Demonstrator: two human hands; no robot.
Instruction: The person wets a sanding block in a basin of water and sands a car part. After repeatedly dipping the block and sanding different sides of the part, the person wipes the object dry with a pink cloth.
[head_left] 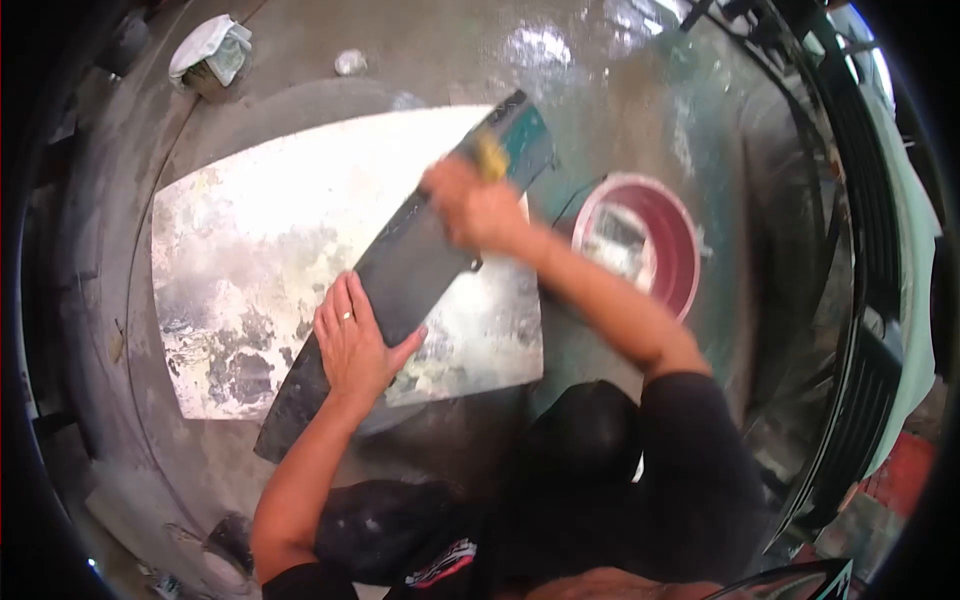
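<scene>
A long dark grey panel (pixel 418 262) lies slantwise across a white board, its far end showing green paint. My left hand (pixel 352 345), with a ring on one finger, lies on the panel's near half, fingers stretched and thumb apart. Farther up the panel, my right hand (pixel 478 208) is closed and smeared by motion. A small yellow block (pixel 491 157) shows at its fingers, too blurred to tell its exact kind. Under the panel, the white board (pixel 230 270) is stained with patches of worn grey.
A pink bucket (pixel 682 240) with pale contents stands right of the panel, beside my right forearm. A white cloth (pixel 212 45) drapes over a container at the upper left. A whitish lump (pixel 350 63) sits on the wet floor. Vehicle bodywork (pixel 905 300) borders the right side.
</scene>
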